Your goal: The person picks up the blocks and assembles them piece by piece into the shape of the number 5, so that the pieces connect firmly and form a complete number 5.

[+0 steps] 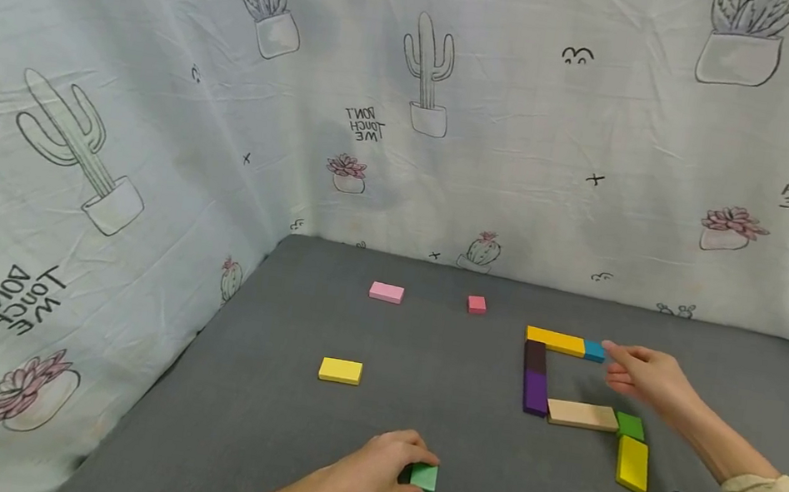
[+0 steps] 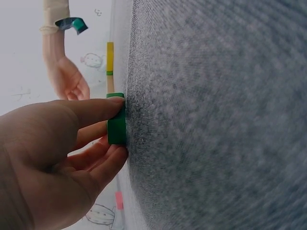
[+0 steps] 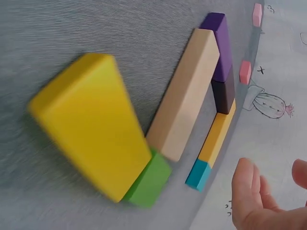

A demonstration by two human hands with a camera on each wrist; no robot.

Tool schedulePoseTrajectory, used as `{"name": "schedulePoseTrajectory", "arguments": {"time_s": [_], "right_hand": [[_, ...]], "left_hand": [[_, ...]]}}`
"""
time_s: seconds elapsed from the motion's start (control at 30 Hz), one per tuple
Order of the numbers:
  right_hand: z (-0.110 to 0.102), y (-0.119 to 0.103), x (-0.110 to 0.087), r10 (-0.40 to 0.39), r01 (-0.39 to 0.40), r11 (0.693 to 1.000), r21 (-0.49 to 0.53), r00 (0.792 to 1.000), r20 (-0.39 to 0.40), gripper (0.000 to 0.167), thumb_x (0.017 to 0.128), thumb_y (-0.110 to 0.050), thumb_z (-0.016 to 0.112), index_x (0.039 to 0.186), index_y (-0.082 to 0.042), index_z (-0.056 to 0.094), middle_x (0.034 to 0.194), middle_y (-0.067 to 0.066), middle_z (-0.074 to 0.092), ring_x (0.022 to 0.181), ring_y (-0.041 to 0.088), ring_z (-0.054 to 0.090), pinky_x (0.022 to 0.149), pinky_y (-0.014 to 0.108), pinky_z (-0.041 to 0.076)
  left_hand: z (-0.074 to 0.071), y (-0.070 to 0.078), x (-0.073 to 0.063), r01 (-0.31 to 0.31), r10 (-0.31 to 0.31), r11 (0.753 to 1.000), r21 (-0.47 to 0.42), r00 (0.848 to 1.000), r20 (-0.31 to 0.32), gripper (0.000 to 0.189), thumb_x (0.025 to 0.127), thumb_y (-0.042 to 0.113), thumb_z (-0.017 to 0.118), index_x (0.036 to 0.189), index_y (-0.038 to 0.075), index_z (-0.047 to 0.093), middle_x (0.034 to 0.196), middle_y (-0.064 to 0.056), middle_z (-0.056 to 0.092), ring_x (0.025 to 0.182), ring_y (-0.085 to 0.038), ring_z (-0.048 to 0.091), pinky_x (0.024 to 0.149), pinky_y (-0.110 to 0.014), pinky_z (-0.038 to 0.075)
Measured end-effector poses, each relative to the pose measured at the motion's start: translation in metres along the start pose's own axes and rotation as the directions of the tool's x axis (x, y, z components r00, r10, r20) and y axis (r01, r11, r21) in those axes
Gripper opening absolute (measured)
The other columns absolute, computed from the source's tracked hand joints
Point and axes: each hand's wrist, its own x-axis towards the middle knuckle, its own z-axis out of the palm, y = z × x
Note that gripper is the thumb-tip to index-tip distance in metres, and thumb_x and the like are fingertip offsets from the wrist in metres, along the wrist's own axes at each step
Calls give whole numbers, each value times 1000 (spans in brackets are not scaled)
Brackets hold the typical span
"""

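Note:
Near the front of the table, my left hand [image 1: 374,470] pinches a small green block [image 1: 424,477] between thumb and fingers. The left wrist view shows this dark green block [image 2: 116,130] low against the grey cloth. My right hand [image 1: 651,381] hovers by the blue block [image 1: 594,351], its thumb and fingers spread apart with nothing between them in the right wrist view. The blue block ends a row with an orange block [image 1: 555,341]. From there, a dark brown block [image 1: 535,356] and a purple block [image 1: 536,393] lead to a beige block [image 1: 583,415].
A light green block [image 1: 630,426] and a yellow block [image 1: 633,464] continue from the beige one. Apart lie a pale yellow block [image 1: 341,370], a pink block [image 1: 386,292] and a red-pink block [image 1: 477,305]. A patterned curtain [image 1: 502,127] surrounds the grey table [image 1: 248,427].

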Motion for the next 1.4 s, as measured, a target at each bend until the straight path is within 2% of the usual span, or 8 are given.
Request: {"name": "schedulePoseTrajectory", "arguments": {"time_s": [0.27,0.5,0.7,0.87,1.1,1.27,1.4], "right_hand": [[18,-15,24,-41,39,995,91,999,23,84,99,-50,39,141,20,20,132,36,39,118,41,47,92,36,45],[36,-32,37,-112,97,980,172,991,80,77,101,-47,37,143,15,22,135,36,35,124,41,42,97,39,38],[63,-48,51,-123,84,967,239,981,150,74,101,-46,39,145,12,23,138,35,34,128,42,37,100,37,38],[92,-62,62,-162,86,946,312,961,225,68,103,-38,39,145,12,21,139,36,32,130,43,34,102,39,35],[135,-84,73,-238,123,923,366,928,288,58,103,-31,42,142,11,32,135,34,39,126,42,40,98,36,40],[164,-94,73,-262,130,922,363,902,342,55,102,-30,45,138,11,38,132,33,44,122,41,45,97,37,42],[186,-98,73,-252,122,929,349,899,358,54,102,-29,47,135,12,42,128,31,48,119,39,48,96,38,43]], "left_hand": [[2,-1,0,9,-8,1000,-15,1000,8,33,82,15,77,114,11,70,98,10,56,86,3,49,73,-13,42],[0,-1,1,1,-1,1000,-1,1000,15,34,83,15,76,116,11,69,99,9,56,86,3,49,72,-13,42],[0,0,1,11,-11,1000,-12,1000,23,34,83,15,76,116,10,69,99,9,56,86,3,49,72,-13,42],[-1,0,2,32,-31,999,-20,999,28,33,83,15,75,115,11,69,98,9,56,85,3,49,72,-14,42],[-4,1,3,14,-14,1000,-3,1000,4,32,82,14,76,114,11,70,96,8,56,83,2,49,71,-12,41],[-4,0,1,19,-19,1000,-3,1000,13,33,82,14,77,115,11,69,96,9,56,84,2,50,73,-13,42],[-2,0,1,22,-21,1000,-9,1000,23,34,83,15,76,116,12,69,98,9,56,86,2,50,74,-14,42]]}}
